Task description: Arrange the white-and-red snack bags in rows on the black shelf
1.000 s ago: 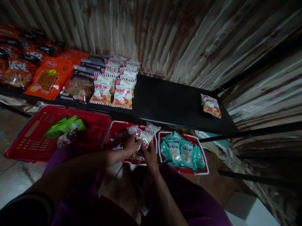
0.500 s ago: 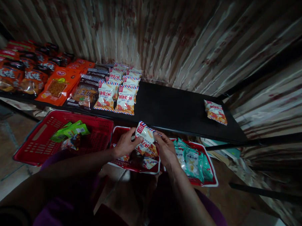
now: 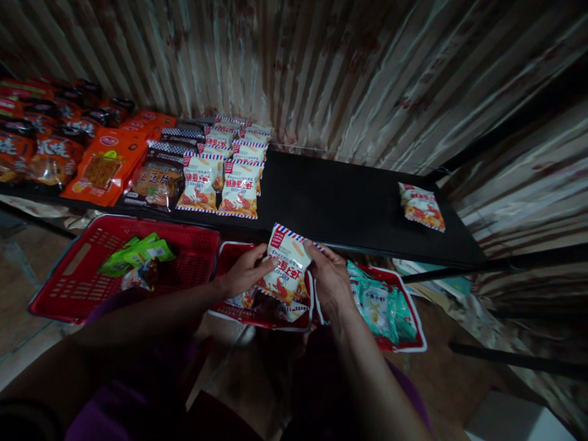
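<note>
Between my two hands is a white and orange snack bag (image 3: 286,262) with a striped top edge, its printed front turned up toward me. My left hand (image 3: 246,270) pinches its left side, thumb on the front. My right hand (image 3: 328,271) grips the upper right corner. Below the bag sits the middle red basket (image 3: 251,319) with a white rim, partly hidden, holding more such bags. Matching snack bags (image 3: 239,187) stand in two rows on the black shelf (image 3: 319,195), and a single one (image 3: 422,206) lies near its right end.
Left on the shelf are brown potato-chip bags (image 3: 154,178), orange packets (image 3: 104,167) and dark-topped bags (image 3: 56,155). A red basket (image 3: 57,285) at the left holds green packets (image 3: 139,254); the right basket (image 3: 418,327) holds teal packets (image 3: 378,305). A pleated curtain (image 3: 320,72) hangs behind.
Both hands have raised the snack bag slightly toward the shelf edge, and its front now shows more fully. The view has shifted a little.
</note>
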Tool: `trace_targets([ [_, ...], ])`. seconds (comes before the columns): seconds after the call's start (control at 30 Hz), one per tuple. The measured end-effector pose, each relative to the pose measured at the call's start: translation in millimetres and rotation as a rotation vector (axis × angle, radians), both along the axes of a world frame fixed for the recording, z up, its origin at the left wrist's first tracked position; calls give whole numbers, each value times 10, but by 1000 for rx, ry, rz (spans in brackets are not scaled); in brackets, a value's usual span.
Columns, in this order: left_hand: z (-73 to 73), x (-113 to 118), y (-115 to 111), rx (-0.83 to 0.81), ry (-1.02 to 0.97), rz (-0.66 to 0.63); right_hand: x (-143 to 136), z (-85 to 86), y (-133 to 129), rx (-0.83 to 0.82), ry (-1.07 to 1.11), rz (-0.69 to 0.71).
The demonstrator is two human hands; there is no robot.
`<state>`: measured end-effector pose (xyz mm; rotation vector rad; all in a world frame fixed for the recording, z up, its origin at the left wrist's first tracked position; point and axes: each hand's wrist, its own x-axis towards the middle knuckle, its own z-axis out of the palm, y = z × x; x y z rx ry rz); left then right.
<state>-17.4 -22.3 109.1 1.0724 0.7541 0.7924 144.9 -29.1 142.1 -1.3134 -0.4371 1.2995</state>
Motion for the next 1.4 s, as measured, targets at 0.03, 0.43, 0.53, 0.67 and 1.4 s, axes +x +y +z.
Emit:
trace_targets([
  [0.03, -1, 2, -13, -14, -17, -7, 6, 1, 4, 1, 6, 0],
  [0.43, -22, 17, -50, -71, -71, 12, 45, -85, 85, 39, -18, -29],
  [0.53, -5, 4, -50, -109, -96, 3, 51, -110, 108, 40, 2, -22],
  [0.67, -48, -17, -65, -135, -85, -14, 62, -115, 119, 31, 21, -15],
  [1.4, -25, -8, 257, 103, 129, 438, 44, -128, -69, -26, -104, 364],
])
